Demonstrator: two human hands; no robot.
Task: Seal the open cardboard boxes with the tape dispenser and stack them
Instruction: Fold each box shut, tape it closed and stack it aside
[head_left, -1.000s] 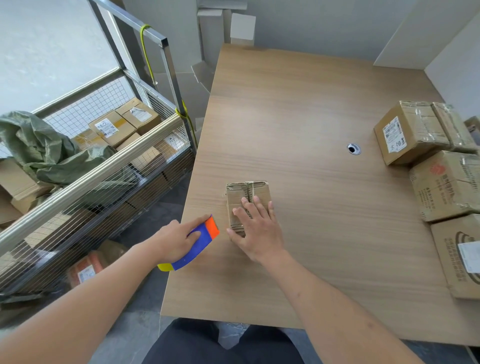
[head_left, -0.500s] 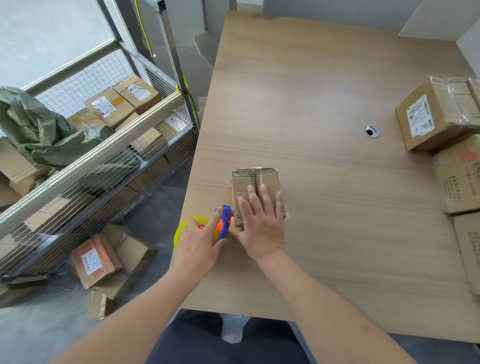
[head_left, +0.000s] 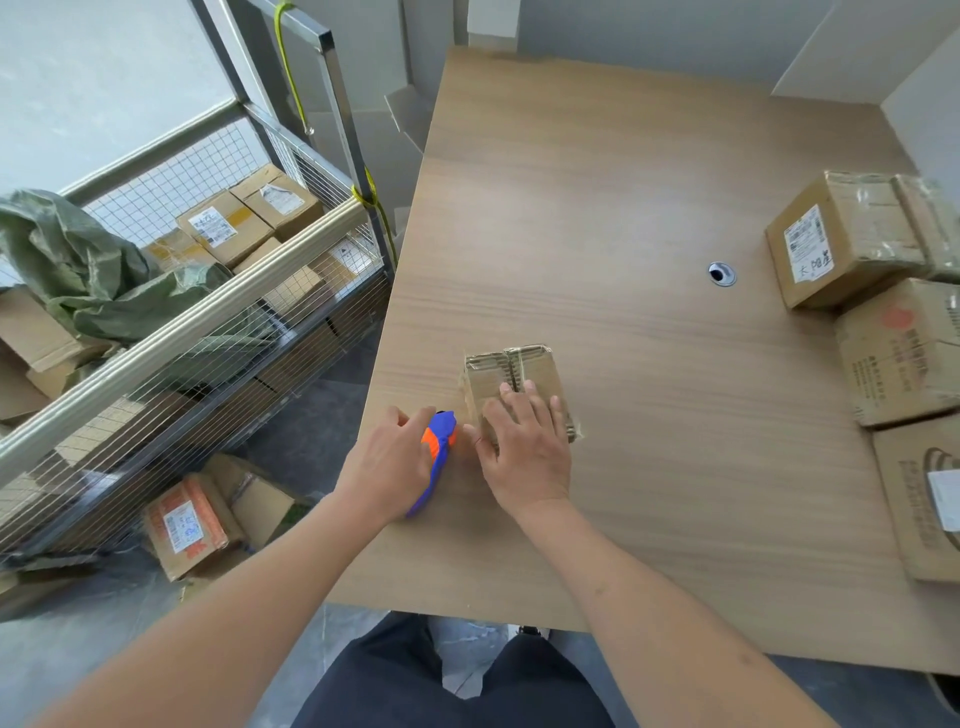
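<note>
Head view. I am pressing my right hand (head_left: 524, 451) flat, fingers straight and spread, on top of a small brown cardboard box (head_left: 514, 384) whose two top flaps are meeting along a centre seam. The box is sitting on the light wood-grain table (head_left: 597, 218), close to its left edge. At 9 o'clock from the box, just beside its near left corner, I am gripping the blue and orange plastic tape dispenser (head_left: 436, 457) in my left hand (head_left: 387, 467), fingers curled round its body; the dispenser's nose is lying just beside the box, and I cannot tell whether it is touching.

At 3 o'clock, well apart from the small box, a group of larger taped brown cardboard boxes (head_left: 852, 244) is resting along the table's right edge. A small round metal grommet (head_left: 722, 273) is sitting in the tabletop between them and the small box.

At 9 to 10 o'clock, beside the table, a wire-mesh metal cart (head_left: 218, 322) is holding labelled cartons and a crumpled green sack (head_left: 88, 270). More flattened cardboard boxes (head_left: 197, 519) are lying on the floor beneath it.
</note>
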